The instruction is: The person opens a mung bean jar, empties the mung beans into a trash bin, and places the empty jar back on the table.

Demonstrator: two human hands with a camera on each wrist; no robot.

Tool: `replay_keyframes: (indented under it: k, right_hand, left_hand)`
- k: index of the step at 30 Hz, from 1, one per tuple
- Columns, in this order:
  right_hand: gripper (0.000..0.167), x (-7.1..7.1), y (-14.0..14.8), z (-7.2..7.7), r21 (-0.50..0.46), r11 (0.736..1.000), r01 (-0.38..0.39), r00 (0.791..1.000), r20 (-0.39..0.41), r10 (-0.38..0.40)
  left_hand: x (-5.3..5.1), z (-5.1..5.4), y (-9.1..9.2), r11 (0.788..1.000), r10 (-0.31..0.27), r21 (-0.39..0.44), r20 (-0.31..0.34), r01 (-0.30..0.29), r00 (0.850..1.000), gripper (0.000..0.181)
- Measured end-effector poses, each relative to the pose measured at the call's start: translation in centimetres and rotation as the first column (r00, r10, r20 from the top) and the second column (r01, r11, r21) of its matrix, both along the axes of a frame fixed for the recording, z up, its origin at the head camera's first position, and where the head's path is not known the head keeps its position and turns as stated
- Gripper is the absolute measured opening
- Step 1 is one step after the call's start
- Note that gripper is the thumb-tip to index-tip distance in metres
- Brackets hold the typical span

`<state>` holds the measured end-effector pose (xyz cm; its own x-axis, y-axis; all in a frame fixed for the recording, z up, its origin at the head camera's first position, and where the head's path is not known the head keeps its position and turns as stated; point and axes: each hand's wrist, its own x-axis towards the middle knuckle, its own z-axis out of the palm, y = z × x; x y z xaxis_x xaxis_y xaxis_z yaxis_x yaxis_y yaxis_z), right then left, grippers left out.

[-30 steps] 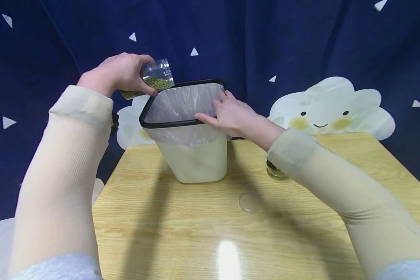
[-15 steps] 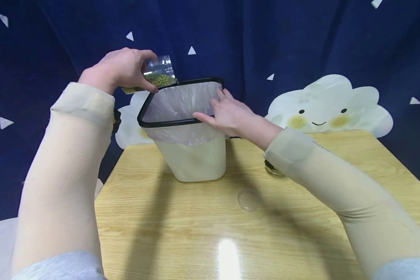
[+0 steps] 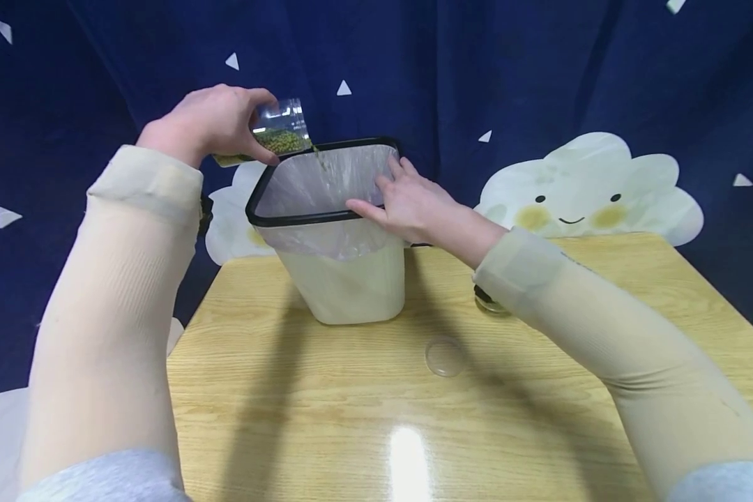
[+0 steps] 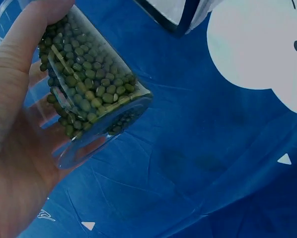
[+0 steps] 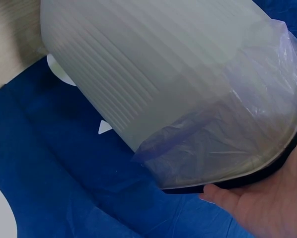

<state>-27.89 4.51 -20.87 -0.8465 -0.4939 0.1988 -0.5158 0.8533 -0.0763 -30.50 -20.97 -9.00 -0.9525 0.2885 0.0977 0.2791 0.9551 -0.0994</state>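
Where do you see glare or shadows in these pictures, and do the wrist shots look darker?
Head view: a bright white glare patch on the table, long soft shadows either side, plus small highlights on the clear jar. Left wrist view: dimmer, highlights along the jar's wall. Right wrist view: also dimmer, pale sheen on the creased liner.

The table (image 3: 339, 418) carries a lined bin (image 3: 351, 286), a clear disc (image 3: 445, 356) and a half-hidden object (image 3: 488, 304).

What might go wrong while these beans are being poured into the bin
Beans might miss the bin: the left hand holds the tilted jar with its mouth close to the rim. The thin liner, folded over that rim, might slip inward under their weight. The right hand touches the rim; a push could nudge the bin.
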Motion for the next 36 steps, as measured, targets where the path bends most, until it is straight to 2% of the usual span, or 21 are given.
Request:
replay_keyframes:
  k: [5,16,26,29,36]
  right_hand:
    - [0.080,0.0,0.2,-0.1,-0.003,1.000,-0.002,1.000,-0.013,0.002]
    - [0.083,0.0,0.0,-0.1,-0.007,1.000,0.009,1.000,0.026,-0.009]
    - [0.081,0.1,-0.1,-0.3,-0.010,1.000,0.012,1.000,-0.021,-0.012]
    - [0.086,-0.1,0.0,-0.1,0.007,1.000,0.018,1.000,0.009,-0.018]
    - [0.101,-0.6,0.8,0.9,0.013,0.998,0.068,0.988,0.137,-0.070]
  left_hand:
    - [-0.1,-0.1,0.0,1.000,0.004,-0.008,0.002,-0.004,1.000,0.086]
    - [0.2,0.5,0.1,1.000,0.004,-0.007,-0.026,-0.005,1.000,0.085]
    - [0.0,-0.1,-0.2,1.000,0.029,0.001,0.009,-0.029,1.000,0.087]
    - [0.0,-0.2,-0.4,1.000,0.025,-0.004,0.008,-0.025,1.000,0.086]
    - [0.2,0.0,-0.5,1.000,0.011,-0.007,-0.020,-0.011,1.000,0.085]
